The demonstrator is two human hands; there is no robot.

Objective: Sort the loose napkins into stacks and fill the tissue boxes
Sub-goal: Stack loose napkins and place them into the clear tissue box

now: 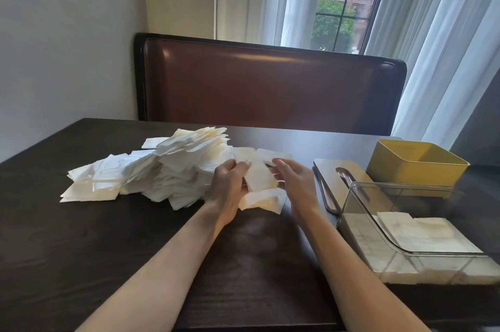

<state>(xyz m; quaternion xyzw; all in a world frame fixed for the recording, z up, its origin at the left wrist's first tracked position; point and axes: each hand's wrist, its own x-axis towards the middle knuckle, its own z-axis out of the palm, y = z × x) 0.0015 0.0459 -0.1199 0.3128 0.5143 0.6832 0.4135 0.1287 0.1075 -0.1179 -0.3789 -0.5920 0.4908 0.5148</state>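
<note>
A small stack of white paper napkins sits pinched between both hands; the left hand curls its fingers around the stack's near-left edge; the right hand grips the far-right edge. Left of the fingers sprawls a loose heap of white napkins on the dark wooden table; right of them stand a clear plastic tissue box holding flat napkins, a grey slotted lid and a yellow square tin; no writing is legible.

left hand grip: fingers curled, pinching | right hand grip: likewise
</note>
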